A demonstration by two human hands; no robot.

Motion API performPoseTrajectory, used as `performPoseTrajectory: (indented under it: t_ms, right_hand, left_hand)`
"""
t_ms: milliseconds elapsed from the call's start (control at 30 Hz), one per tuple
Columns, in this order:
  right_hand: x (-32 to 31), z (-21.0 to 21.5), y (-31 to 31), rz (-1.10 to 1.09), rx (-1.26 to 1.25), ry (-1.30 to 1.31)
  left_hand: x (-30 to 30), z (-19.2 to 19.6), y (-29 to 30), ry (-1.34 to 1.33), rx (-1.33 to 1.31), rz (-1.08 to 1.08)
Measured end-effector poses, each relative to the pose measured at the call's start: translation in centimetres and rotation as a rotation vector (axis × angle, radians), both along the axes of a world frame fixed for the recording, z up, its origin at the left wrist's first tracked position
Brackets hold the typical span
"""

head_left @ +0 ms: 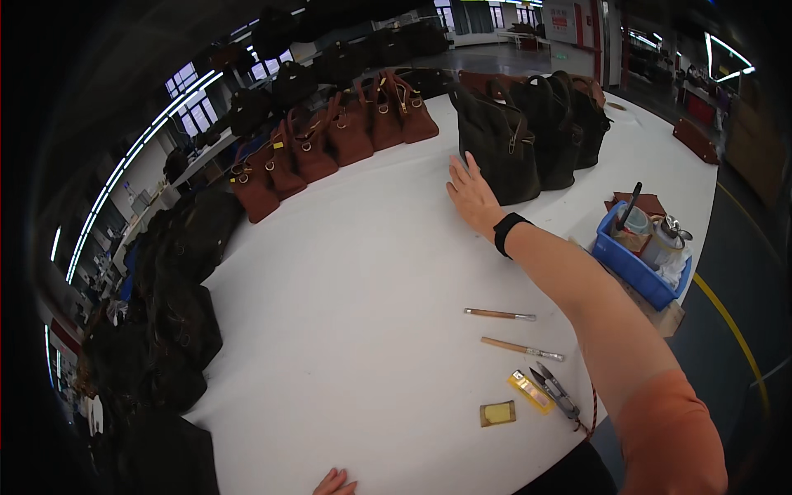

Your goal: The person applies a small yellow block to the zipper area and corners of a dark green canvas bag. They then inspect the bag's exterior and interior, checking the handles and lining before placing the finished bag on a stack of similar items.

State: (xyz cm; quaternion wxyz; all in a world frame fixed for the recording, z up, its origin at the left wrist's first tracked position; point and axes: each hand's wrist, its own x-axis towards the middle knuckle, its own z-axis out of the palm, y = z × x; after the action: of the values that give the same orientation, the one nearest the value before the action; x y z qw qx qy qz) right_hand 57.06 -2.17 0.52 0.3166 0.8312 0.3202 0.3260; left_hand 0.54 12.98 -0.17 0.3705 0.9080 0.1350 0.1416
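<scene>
White table [355,330], big and round, fills the room's middle. One dark bag [495,144] stands upright just past the right hand [472,196], touching its fingertips. Those fingers lie flat and spread, holding nothing. More dark bags stand behind it, brown bags [346,132] off to the fingers' left. The left hand [334,483] rests far back at the near edge, fingers partly hidden.

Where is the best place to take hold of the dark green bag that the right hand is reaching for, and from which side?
Probably by its handles at the top, coming from above. The dark green bag stands upright on the white table, first in a tight row of dark bags, so its far side is blocked. The right hand lies open at its near lower corner, gripping nothing.
</scene>
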Motion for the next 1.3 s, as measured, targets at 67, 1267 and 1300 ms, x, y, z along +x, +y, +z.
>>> performPoseTrajectory:
  t_ms: [67,1267,1300]
  right_hand:
    - [1.2,-1.3,-1.0,-0.125,0.014,0.073]
    - [7.6,0.6,-1.9,-0.514,0.013,0.692]
    - [6.6,1.0,-1.1,-0.497,-0.001,0.715]
  left_hand:
    - [0.0,-0.1,-0.2,0.005,0.018,0.011]
    - [-0.9,-2.1,0.8,-0.098,-0.227,0.073]
    - [-0.5,-1.7,0.9,-0.112,-0.312,0.123]
